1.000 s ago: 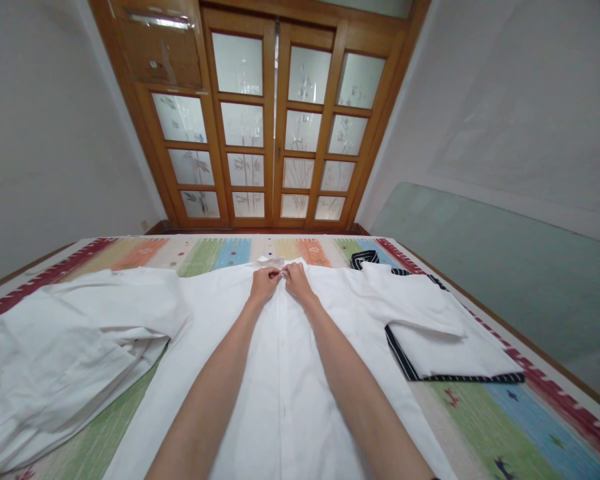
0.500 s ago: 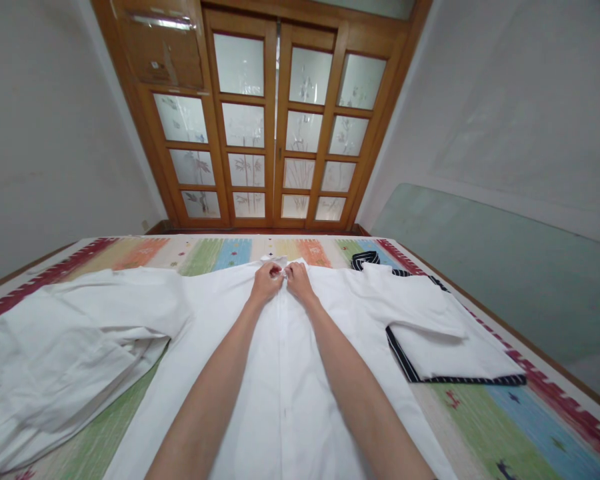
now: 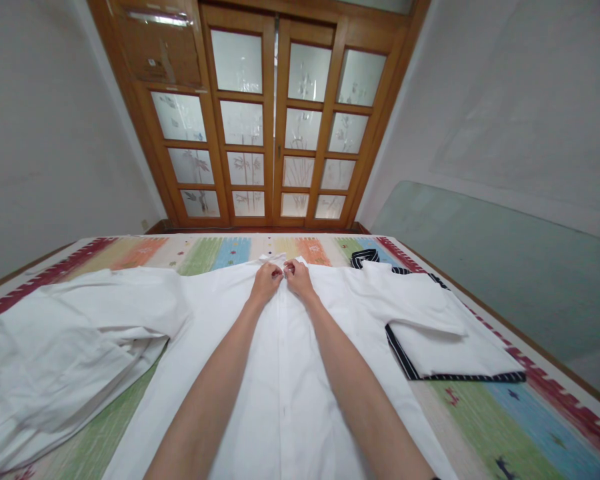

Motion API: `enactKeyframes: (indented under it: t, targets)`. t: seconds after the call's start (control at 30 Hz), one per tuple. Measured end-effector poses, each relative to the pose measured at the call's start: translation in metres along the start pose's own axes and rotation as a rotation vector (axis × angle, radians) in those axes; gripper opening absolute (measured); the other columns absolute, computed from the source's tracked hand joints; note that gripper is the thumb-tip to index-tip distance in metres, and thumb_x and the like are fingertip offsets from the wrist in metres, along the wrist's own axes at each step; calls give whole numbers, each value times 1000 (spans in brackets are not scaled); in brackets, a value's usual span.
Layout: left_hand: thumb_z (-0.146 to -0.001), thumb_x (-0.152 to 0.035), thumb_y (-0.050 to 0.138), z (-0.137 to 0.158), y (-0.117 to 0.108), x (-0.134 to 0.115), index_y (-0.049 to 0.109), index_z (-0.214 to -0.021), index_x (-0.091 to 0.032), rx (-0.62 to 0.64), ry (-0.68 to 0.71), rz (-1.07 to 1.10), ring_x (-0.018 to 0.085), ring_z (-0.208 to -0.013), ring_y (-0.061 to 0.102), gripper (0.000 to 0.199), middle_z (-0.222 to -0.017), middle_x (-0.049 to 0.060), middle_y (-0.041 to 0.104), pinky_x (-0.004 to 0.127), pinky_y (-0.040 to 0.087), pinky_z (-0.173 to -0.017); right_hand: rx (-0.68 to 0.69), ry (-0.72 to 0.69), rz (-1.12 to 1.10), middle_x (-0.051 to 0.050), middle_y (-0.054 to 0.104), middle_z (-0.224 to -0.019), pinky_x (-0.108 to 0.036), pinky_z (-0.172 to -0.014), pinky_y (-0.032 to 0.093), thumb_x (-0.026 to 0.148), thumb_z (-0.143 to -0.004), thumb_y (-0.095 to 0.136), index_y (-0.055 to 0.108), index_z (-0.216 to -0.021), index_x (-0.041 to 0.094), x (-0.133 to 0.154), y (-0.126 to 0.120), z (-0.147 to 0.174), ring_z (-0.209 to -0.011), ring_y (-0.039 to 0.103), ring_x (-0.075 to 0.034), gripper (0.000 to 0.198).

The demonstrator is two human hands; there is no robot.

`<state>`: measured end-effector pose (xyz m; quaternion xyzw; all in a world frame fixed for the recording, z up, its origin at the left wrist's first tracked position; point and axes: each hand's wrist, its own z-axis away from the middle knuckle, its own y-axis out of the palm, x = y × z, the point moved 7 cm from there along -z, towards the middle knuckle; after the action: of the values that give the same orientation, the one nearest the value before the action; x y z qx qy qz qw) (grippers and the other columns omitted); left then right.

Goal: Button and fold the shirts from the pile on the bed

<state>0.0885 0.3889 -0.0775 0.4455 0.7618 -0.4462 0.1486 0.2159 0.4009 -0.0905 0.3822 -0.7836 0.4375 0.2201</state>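
Note:
A white button-up shirt (image 3: 260,400) lies spread out in front of me, its collar (image 3: 271,257) at the far end and its button front running toward me. Just below the collar, my left hand (image 3: 267,280) pinches the edge of the shirt front. My right hand (image 3: 299,279) is closed on the other side of the same opening, thumb and finger together. Both sets of fingertips nearly meet at the top of the button line. The small bit of cloth or button between them is too small to make out.
A striped, patterned cover (image 3: 480,413) lies beneath the shirt. On the right is a folded white garment with black striped trim (image 3: 460,363); at the left lies crumpled white cloth (image 3: 70,353). Wooden glass-paned doors (image 3: 280,120) stand beyond, with a pale green panel (image 3: 480,253) along the right wall.
Both hands stay at the collar opening with only slight finger movement. The right fingers have shifted a little; the shirt lies as before.

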Motion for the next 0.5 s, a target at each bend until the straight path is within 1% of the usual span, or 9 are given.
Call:
enactKeyframes:
  t: [0.13,0.17,0.23,0.3,0.33,0.37,0.4,0.43,0.5]
  targets:
    - [-75,-13,63,0,5,6,64,-74,-19,27,-22,-29,21,-82,60,6,-78,5,63,37,48,-84,-86,-6,67,-5,62,-83,-31,-78,44,20,-80,57,60,-80,19,-1,-7,0,-79,55,-19,3]
    - [-75,-13,63,0,4,6,65,-79,-19,14,-22,-30,22,-86,60,7,-84,6,63,38,48,-86,-103,0,82,-5,62,-82,-31,-79,44,22,-81,56,60,-77,20,-2,-8,-1,-80,54,-19,6]
    - [-73,-14,64,1,-1,5,65,-101,-20,-54,-4,-27,24,-103,58,28,-106,9,61,40,47,-93,-114,33,88,-6,62,-80,-31,-79,44,20,-84,50,60,-74,20,-6,-8,-2,-79,55,-19,15]
    - [-71,-15,66,2,-8,2,53,-126,-22,-139,25,-31,27,-124,47,57,-132,11,49,41,41,-102,-98,71,81,-5,62,-79,-31,-80,44,14,-83,47,62,-75,19,-12,-6,-3,-80,56,-19,18]
    - [-71,-15,67,3,-10,1,47,-133,-23,-164,36,-40,28,-130,41,66,-140,11,43,42,38,-106,-86,80,81,-6,63,-80,-31,-81,44,11,-80,47,64,-76,18,-14,-5,-3,-81,56,-19,19]
    - [-71,-15,68,3,-11,0,44,-136,-23,-169,41,-54,29,-133,38,70,-142,11,41,43,35,-109,-76,82,88,-6,63,-82,-32,-83,43,9,-78,48,65,-77,17,-15,-4,-3,-83,56,-19,19]
    - [-72,-16,68,3,-10,1,46,-135,-23,-156,38,-71,29,-132,38,67,-139,11,45,44,34,-110,-70,77,104,-6,63,-83,-32,-84,43,7,-76,49,66,-78,17,-15,-4,-3,-86,56,-20,20]
    - [-73,-16,66,2,-9,2,51,-130,-23,-133,27,-89,29,-128,42,59,-132,11,51,45,35,-109,-67,67,126,-7,63,-84,-33,-87,42,7,-75,51,67,-78,17,-15,-4,-3,-89,55,-21,19]
    - [-76,-14,61,2,-6,6,64,-110,-22,-93,-7,-126,29,-113,52,35,-109,9,61,45,40,-102,-67,44,181,-8,62,-86,-36,-91,40,9,-75,55,68,-77,18,-15,-7,-1,-95,52,-22,16]
